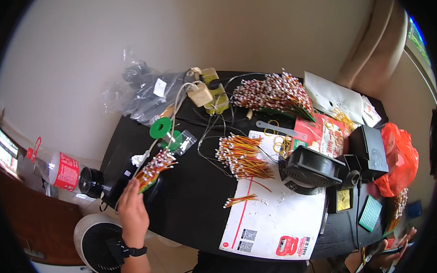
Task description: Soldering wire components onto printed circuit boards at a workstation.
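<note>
My left hand, with a dark band at the wrist, reaches up at the table's left side. Its fingers are stretched out close together, the tips against the lower end of a bundle of red and yellow wires with white connector ends. The thumb is hidden. My right hand is at the far lower right, partly cut off by the dark rim. Its fingers curve around a thin dark object I cannot make out. Nearby, another wire bundle hangs at the table's right edge.
A black fan stands on a white printed sheet, beside loose wires. Behind lie a large wire pile, power strip and plastic bags. Green spools, a bottle and a red bag flank the table.
</note>
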The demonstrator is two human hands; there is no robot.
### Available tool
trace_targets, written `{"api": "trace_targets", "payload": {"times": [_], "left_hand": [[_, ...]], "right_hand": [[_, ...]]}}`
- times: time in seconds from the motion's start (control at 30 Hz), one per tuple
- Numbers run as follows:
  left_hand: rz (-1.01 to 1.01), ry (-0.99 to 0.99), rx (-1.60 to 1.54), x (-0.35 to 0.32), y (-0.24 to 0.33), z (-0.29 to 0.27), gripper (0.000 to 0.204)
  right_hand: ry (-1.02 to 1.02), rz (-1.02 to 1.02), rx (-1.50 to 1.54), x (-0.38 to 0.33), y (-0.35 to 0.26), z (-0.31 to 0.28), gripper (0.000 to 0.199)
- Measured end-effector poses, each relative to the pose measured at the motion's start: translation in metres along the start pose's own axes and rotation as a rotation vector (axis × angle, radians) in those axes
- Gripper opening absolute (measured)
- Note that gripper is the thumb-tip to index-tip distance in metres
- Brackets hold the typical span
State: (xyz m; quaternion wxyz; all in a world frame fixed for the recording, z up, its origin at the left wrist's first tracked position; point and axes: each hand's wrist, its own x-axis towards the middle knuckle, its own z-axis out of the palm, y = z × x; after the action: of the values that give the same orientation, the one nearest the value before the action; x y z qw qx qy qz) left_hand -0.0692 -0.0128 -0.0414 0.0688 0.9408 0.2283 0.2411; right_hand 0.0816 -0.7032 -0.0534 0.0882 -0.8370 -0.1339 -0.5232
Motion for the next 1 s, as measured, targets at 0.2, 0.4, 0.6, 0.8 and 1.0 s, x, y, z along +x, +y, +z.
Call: {"api": "trace_targets", "payload": {"times": [0.2,0.4,0.6,0.8,1.0], "left_hand": [[0.091,0.246,0.105,0.005,0.042,-0.015,0.035],[0.504,0.222,-0.201,-0.020,0.146,-0.014,0.026],[0.273,-0.092,-0.711,-0.035,0.227,-0.026,0.029],[0.644,-0.065,-1.032,-0.040,0.235,-0.009,0.068],[0.790,-0.045,-0.317,-0.050,0.212,0.012,0.058]], "right_hand": [[0.087,0.036,0.204,0.040,-0.120,0.033,0.076],[-0.288,-0.060,0.527,0.019,-0.206,0.029,0.091],[-0.601,0.074,1.358,0.009,-0.301,0.050,0.054],[-0.692,0.138,1.981,-0.030,-0.283,0.055,0.058],[-0.556,0.341,1.428,0.020,-0.284,0.042,0.059]]}}
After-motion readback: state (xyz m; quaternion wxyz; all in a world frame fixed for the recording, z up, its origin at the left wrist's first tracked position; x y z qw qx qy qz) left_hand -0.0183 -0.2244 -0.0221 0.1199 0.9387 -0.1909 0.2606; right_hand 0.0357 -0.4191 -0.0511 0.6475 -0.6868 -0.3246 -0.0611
